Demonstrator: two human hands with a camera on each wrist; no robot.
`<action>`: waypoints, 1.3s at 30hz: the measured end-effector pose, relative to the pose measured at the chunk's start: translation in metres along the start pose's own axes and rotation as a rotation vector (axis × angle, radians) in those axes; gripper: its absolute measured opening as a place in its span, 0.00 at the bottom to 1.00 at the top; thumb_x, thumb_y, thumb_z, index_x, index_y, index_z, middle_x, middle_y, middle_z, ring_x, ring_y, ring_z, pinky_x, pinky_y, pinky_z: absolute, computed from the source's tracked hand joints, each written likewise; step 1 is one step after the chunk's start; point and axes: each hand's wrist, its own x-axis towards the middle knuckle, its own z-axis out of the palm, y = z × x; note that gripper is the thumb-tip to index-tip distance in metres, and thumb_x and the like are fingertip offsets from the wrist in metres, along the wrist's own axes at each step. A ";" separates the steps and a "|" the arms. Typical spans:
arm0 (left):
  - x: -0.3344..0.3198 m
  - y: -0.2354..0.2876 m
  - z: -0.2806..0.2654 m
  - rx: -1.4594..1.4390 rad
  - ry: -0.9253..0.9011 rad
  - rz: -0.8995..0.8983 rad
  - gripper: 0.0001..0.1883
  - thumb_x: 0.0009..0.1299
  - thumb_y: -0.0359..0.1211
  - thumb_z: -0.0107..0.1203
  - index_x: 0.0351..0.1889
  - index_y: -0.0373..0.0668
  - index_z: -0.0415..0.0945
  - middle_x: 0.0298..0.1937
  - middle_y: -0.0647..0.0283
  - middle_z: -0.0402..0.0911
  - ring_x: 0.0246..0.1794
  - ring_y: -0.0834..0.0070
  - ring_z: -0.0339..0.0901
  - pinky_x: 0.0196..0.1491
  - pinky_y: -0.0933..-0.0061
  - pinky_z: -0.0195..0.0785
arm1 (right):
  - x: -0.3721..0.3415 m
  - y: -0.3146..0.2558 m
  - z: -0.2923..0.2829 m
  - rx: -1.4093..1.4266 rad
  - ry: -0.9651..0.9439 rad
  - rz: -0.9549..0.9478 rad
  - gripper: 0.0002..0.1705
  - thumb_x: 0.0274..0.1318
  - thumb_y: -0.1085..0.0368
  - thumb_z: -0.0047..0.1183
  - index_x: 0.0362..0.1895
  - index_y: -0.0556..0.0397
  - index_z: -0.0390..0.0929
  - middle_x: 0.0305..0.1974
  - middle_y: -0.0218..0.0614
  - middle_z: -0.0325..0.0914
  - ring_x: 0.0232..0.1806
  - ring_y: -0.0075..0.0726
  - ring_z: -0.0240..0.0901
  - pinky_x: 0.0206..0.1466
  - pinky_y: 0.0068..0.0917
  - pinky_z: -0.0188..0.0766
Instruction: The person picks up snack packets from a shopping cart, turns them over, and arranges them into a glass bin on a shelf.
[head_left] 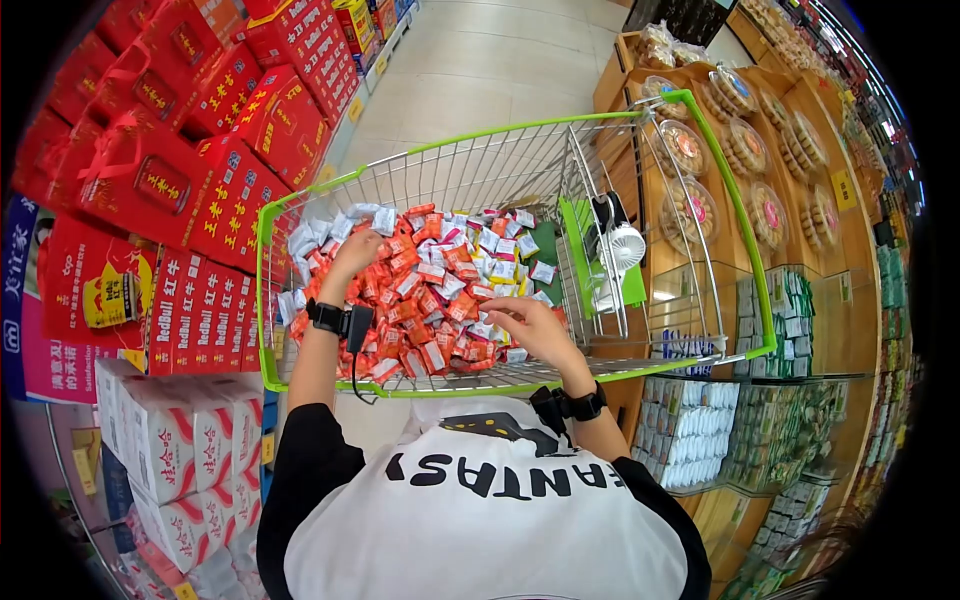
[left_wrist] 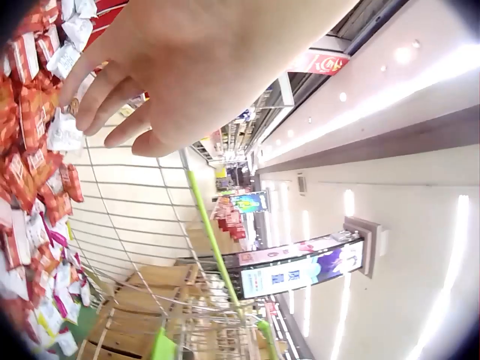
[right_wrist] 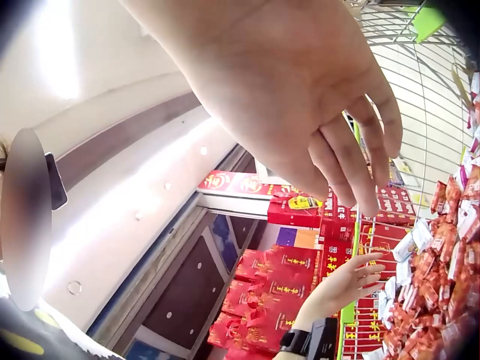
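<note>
A heap of small wrapped packets, many orange-red (head_left: pixel 405 290) and others white (head_left: pixel 375 218), lies in a wire shopping cart with a green rim (head_left: pixel 430 148). My left hand (head_left: pixel 357 258) is over the heap's left part, near the white packets. In the left wrist view its fingers (left_wrist: pixel 112 97) are loosely bent, with a white packet (left_wrist: pixel 64 133) right by the fingertips. My right hand (head_left: pixel 540 330) hovers at the heap's near right side. Its fingers (right_wrist: pixel 352 154) reach toward the packets, relaxed, and nothing shows in its grasp.
A white handheld fan (head_left: pixel 622 245) sits by the cart's green child-seat panel (head_left: pixel 578 250). Red drink boxes (head_left: pixel 205 310) and white cartons (head_left: pixel 185 440) are stacked to the left. Wooden shelves with round tubs of pastries (head_left: pixel 690 205) stand close on the right.
</note>
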 end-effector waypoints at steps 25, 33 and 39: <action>0.097 -0.123 -0.016 0.264 0.269 0.190 0.13 0.59 0.33 0.54 0.42 0.42 0.76 0.54 0.43 0.64 0.55 0.50 0.62 0.55 0.64 0.59 | 0.046 0.033 0.027 -0.066 -0.084 0.094 0.15 0.55 0.62 0.48 0.45 0.54 0.74 0.38 0.36 0.77 0.34 0.31 0.73 0.37 0.25 0.67; 0.093 -0.115 -0.019 0.516 0.086 0.089 0.15 0.62 0.38 0.51 0.45 0.46 0.75 0.56 0.46 0.62 0.55 0.51 0.60 0.57 0.62 0.55 | 0.046 0.038 0.031 -0.106 -0.101 0.090 0.15 0.56 0.61 0.47 0.45 0.55 0.74 0.37 0.38 0.77 0.34 0.32 0.73 0.38 0.27 0.67; 0.096 -0.122 -0.013 0.507 0.151 0.147 0.14 0.63 0.40 0.49 0.46 0.52 0.76 0.63 0.46 0.55 0.61 0.48 0.53 0.61 0.59 0.48 | 0.046 0.029 0.029 -0.087 -0.133 0.164 0.17 0.55 0.57 0.48 0.43 0.55 0.74 0.35 0.44 0.77 0.37 0.41 0.74 0.40 0.31 0.69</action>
